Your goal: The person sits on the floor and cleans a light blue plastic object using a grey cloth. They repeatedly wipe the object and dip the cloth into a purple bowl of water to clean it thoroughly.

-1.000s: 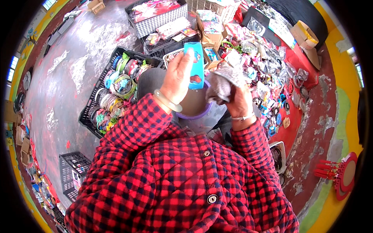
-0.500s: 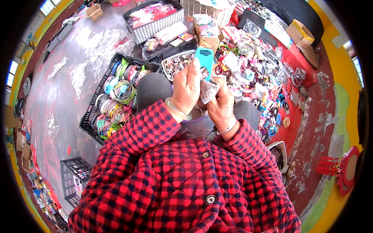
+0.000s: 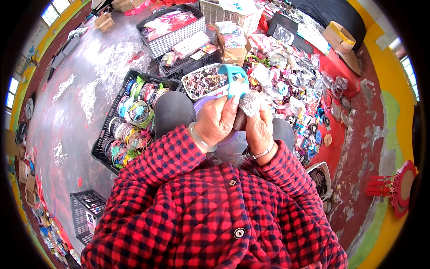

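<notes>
My left hand [image 3: 214,120] is closed, its thumb pressed along the lower end of a light-blue curved band [image 3: 234,74] that rises above my fingers. The band is wide and smooth; I cannot make out its exact kind. My right hand [image 3: 260,132] is closed on a grey fuzzy cloth [image 3: 250,104], bunched up against the band's lower end. Something dark brown [image 3: 240,121] shows between the two hands. Below them, between my knees, a purple basin [image 3: 200,104] is partly hidden.
A black crate [image 3: 99,150] of headbands stands by my left knee. Beyond my hands sits a white basket [image 3: 187,92] of small accessories. Loose packaged trinkets [image 3: 286,85] heap up to the right. A grey woven basket [image 3: 177,38] and an open carton [image 3: 233,54] stand farther off.
The light-blue band has turned from nearly face-on to a side view that shows its curve. Both hands have come lower, and the grey cloth has shifted to the band's right side.
</notes>
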Motion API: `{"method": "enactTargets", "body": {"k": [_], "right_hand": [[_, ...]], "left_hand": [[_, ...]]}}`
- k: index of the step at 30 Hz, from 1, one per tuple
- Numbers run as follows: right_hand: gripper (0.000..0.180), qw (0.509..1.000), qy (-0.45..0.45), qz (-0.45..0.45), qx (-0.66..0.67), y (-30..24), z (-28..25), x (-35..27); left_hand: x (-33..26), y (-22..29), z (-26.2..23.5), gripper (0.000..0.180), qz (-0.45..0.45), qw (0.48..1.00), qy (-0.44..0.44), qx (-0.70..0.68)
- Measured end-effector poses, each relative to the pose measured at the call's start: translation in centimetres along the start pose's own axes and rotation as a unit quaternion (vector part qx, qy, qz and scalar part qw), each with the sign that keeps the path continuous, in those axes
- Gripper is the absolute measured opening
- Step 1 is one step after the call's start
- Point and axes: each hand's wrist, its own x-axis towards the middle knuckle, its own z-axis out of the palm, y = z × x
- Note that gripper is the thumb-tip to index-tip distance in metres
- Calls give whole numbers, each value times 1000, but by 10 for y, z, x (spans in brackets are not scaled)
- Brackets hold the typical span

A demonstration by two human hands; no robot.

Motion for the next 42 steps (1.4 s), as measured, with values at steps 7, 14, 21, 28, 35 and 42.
{"method": "enactTargets", "body": {"k": [7,14,21,28,35,42], "right_hand": [[20,948,43,242,203,-21,-8,19],[19,955,-23,169,243,14,4,-2],[20,964,-40,160,211,17,11,-10],[17,926,43,264,267,-4,-2,19],[13,966,13,166,199,10,24,3],[17,932,41,261,246,3,9,18]], "left_hand": [[-7,-8,1,20,133,988,-54,56],[-4,-8,0,22,25,995,35,89],[1,-10,-5,29,-33,996,55,64],[-8,-21,-6,26,134,987,-48,68],[8,-17,-7,26,5,992,62,106],[1,-22,-10,26,39,994,-41,90]]}}
